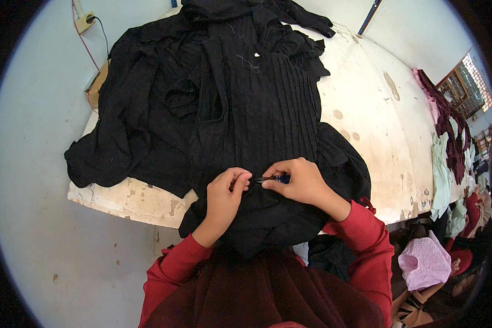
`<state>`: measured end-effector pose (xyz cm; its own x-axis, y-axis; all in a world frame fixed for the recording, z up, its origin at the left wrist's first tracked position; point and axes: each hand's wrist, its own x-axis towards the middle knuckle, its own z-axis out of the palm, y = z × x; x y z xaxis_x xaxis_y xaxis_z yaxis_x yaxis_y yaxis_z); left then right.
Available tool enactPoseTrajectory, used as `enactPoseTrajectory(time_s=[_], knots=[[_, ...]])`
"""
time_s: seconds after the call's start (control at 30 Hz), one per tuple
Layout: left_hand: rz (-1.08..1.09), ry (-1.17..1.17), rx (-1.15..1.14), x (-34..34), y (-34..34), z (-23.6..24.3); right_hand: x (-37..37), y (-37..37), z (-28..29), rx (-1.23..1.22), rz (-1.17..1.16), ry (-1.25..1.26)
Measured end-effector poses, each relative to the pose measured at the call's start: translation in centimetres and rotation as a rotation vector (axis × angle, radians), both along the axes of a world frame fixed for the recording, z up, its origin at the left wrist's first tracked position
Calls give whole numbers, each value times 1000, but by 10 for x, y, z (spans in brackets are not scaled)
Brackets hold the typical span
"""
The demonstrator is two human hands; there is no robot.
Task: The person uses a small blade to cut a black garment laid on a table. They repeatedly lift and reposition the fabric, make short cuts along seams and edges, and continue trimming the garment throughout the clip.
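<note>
A black pleated garment (268, 109) is spread over the table, its lower part hanging over the near edge toward me. My left hand (227, 191) is closed in a pinch at the garment's near part; whether cloth or a thread is between the fingertips is too small to tell. Just to its right, my right hand (300, 183) grips a pair of small dark thread snips (281, 179) with a blue part. Their tip points left toward my left fingertips, close over the black cloth. Loose pale threads lie on the pleats farther up.
The pale, stained wooden table (361, 109) stands against a wall. A power socket (85, 22) with a plugged-in cord is at the far left. On the right edge hang maroon cloth (455, 147) and pale green cloth (440, 175). A person in pink (425, 262) is at lower right.
</note>
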<state>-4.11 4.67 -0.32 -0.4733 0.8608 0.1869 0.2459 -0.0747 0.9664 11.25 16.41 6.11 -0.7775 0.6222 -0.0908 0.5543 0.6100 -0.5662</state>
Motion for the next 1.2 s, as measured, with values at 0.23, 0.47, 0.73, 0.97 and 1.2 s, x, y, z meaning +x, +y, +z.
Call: enactPoseTrajectory(time_s=[0.23,0.47,0.73,0.97,1.2], knots=[[7,-15,27,2,1,-1,-4,2,6,78,54,-56],[6,-27,2,3,-1,4,-4,2,6,75,54,-75],[-8,-65,8,2,-5,6,5,0,-5,60,-1,48],[-4,-40,15,3,-2,7,-2,-5,7,193,52,-60],[27,-59,22,1,-3,2,0,-8,3,216,39,-44]])
